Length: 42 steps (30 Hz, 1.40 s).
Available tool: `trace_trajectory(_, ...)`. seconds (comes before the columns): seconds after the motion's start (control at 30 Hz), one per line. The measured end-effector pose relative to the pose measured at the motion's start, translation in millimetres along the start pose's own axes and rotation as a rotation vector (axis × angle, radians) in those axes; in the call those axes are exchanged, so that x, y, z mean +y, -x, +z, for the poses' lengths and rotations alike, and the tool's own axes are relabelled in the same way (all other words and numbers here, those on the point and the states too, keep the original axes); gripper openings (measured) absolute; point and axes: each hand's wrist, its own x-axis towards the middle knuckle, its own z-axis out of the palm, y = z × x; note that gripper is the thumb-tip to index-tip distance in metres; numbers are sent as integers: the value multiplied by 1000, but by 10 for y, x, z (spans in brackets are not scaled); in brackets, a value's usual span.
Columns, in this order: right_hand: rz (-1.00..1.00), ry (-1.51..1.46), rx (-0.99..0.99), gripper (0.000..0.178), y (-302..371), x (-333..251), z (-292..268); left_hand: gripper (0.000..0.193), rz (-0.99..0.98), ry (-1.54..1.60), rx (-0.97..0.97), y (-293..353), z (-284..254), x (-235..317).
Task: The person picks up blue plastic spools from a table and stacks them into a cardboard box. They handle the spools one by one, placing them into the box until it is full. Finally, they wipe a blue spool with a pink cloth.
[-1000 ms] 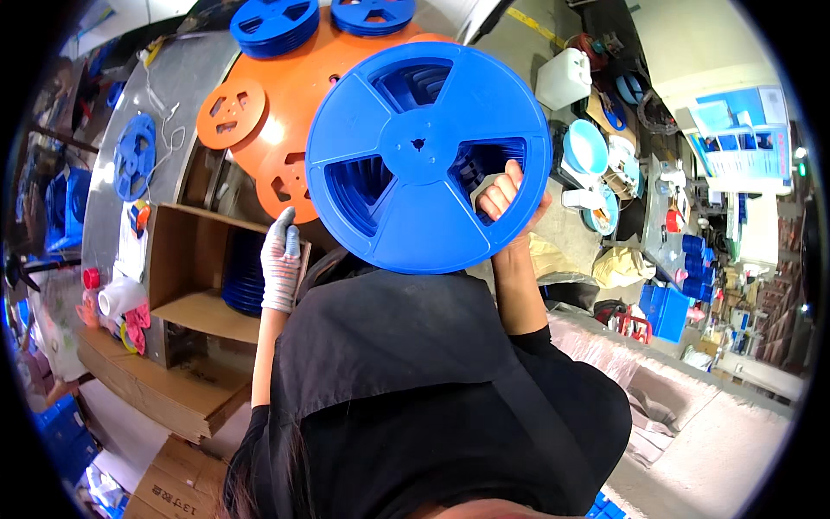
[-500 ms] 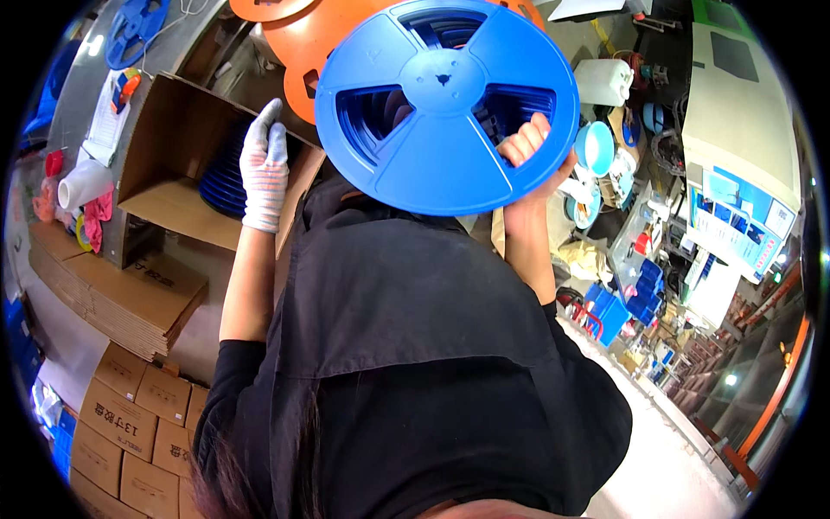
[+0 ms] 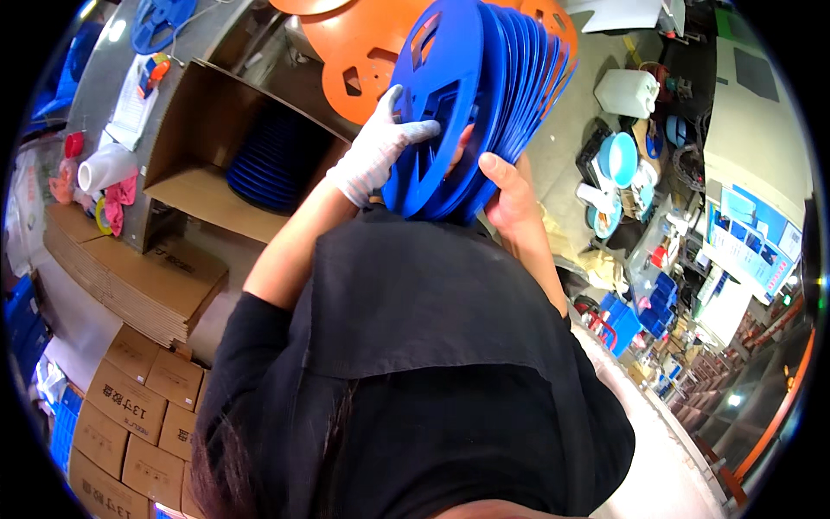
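A stack of blue plastic reels [image 3: 506, 104] stands tilted on edge in front of my chest, its discs fanned apart toward the upper right. My left hand [image 3: 376, 156], in a white striped glove, grips the leftmost reel through its cut-out, thumb pointing right. My bare right hand [image 3: 510, 195] holds the stack low on its right side, thumb up against the discs. Some of its fingers are hidden behind the reels. To the left, an open cardboard box [image 3: 199, 195] lies on its side with more blue reels [image 3: 268, 169] stacked inside.
Large orange discs [image 3: 363, 56] sit behind the stack. Flattened cardboard [image 3: 147, 277] and closed boxes [image 3: 121, 406] are piled at lower left. A grey table [image 3: 104, 86] bears a white bottle [image 3: 108, 170]. At right are a white jug [image 3: 627, 92] and a light-blue basin [image 3: 617, 160].
My left hand has moved right from beside the box and taken hold of the reels. The stack has turned from face-on to edge-on, and its discs now show fanned out.
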Motion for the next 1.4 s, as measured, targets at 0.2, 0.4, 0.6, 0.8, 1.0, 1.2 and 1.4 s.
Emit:
trace_trajectory(0.2,22,-237,-59,43,71,23,-317,81,155,710,-202,550,-694,335)
trace_trajectory(0.4,-53,-244,-61,29,97,-8,-337,89,249,1095,-414,796,-958,199)
trace_trajectory(0.6,-77,-253,-98,28,126,-24,-433,91,347,1158,-432,743,-968,152)
trace_trajectory(0.8,-63,-273,-87,30,122,-13,-394,85,327,1225,-499,625,-1102,135)
trace_trajectory(1.0,-121,-328,-168,30,132,42,-430,90,277,1187,-401,555,-1244,144)
trace_trajectory(1.2,-280,-522,-379,28,-36,179,-501,90,462,1014,-309,772,-1633,156)
trace_trajectory(1.4,-416,-558,-623,26,-186,231,-626,92,614,913,-363,620,-2126,21)
